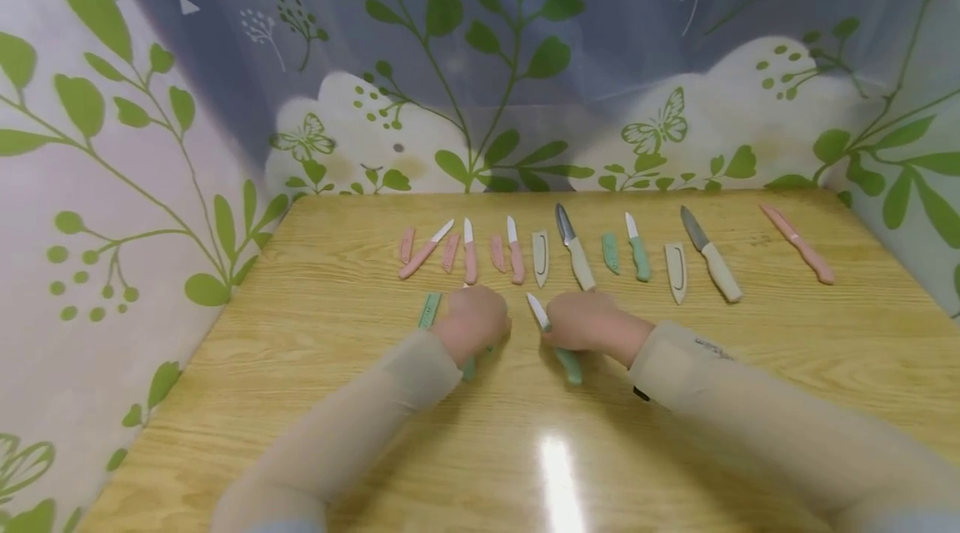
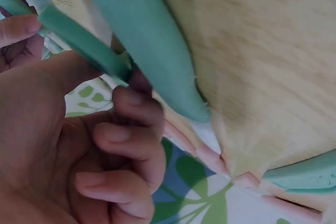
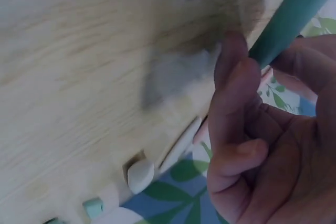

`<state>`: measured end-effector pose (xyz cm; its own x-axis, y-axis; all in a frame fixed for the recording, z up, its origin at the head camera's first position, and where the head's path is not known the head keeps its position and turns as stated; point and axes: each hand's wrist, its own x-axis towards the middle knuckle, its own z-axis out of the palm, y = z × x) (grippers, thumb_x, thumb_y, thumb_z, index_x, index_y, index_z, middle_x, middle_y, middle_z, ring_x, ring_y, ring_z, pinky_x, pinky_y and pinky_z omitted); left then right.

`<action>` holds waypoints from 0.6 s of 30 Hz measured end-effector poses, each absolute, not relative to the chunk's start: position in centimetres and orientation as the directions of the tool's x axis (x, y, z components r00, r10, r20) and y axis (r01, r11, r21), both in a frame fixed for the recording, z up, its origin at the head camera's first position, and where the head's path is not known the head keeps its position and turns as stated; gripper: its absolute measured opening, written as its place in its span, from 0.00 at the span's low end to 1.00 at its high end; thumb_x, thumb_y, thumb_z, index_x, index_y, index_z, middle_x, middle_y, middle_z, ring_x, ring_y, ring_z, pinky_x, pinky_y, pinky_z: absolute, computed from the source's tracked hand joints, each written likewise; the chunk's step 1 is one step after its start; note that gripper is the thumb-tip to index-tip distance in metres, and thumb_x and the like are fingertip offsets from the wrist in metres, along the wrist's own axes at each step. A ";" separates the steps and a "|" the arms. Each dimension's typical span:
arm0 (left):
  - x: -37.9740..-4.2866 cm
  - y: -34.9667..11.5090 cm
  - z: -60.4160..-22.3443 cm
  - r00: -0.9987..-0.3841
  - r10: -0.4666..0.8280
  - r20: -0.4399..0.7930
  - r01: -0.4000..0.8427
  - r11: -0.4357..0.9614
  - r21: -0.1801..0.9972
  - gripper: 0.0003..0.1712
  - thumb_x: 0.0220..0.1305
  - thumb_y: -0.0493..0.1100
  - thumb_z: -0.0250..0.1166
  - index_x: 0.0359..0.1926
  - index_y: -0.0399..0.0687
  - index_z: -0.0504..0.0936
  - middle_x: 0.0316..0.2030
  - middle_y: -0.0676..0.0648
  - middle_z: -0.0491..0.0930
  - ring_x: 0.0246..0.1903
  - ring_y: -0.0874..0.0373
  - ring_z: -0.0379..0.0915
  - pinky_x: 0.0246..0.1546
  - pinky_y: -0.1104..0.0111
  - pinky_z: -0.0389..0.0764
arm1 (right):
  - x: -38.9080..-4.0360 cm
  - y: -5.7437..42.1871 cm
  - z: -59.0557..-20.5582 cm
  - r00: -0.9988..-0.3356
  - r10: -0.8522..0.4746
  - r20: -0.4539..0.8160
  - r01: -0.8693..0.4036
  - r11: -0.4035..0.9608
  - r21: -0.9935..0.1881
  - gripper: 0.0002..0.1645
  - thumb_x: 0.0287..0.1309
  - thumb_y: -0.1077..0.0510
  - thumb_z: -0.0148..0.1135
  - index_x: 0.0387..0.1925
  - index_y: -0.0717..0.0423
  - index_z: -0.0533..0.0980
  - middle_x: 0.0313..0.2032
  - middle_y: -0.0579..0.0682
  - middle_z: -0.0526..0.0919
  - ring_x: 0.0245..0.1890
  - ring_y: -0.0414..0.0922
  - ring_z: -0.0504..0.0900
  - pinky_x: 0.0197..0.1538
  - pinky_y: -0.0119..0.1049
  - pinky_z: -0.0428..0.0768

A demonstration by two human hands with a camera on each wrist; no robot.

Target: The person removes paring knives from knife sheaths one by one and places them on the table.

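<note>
My right hand (image 1: 581,320) grips a paring knife (image 1: 570,366) by its green handle, its white blade angled up and to the left. In the right wrist view the handle (image 3: 294,19) runs between thumb and fingers. My left hand (image 1: 476,320) pinches a slim green knife sheath (image 2: 79,43) between thumb and forefinger, its other fingers loosely curled. Beneath the left hand lies another green-handled knife (image 2: 147,45), its handle end (image 1: 468,369) towards me and most of it hidden in the head view. Just left of that hand is another green sheath (image 1: 429,310).
Along the table's far side lie several knives with sheaths: pink ones (image 1: 470,262), a green-handled one (image 1: 639,258) beside its green sheath (image 1: 611,253), and larger cream-handled ones (image 1: 722,273) with cream sheaths (image 1: 676,273). A pink knife (image 1: 806,249) lies far right. Patterned curtain (image 1: 480,57) encloses the table.
</note>
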<state>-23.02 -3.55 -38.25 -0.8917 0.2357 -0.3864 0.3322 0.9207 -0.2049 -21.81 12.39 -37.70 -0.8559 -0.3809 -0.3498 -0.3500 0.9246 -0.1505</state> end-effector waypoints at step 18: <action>-24.0 -3.9 -39.1 -0.903 0.205 -0.378 0.266 0.957 -0.118 0.29 0.73 0.62 0.47 0.29 0.47 0.82 0.18 0.52 0.70 0.17 0.63 0.62 0.25 0.70 0.72 | -22.7 10.8 -38.6 -0.848 -0.356 -0.393 -0.297 0.933 -0.204 0.30 0.65 0.45 0.56 0.10 0.55 0.77 0.08 0.46 0.76 0.10 0.38 0.69 0.16 0.30 0.66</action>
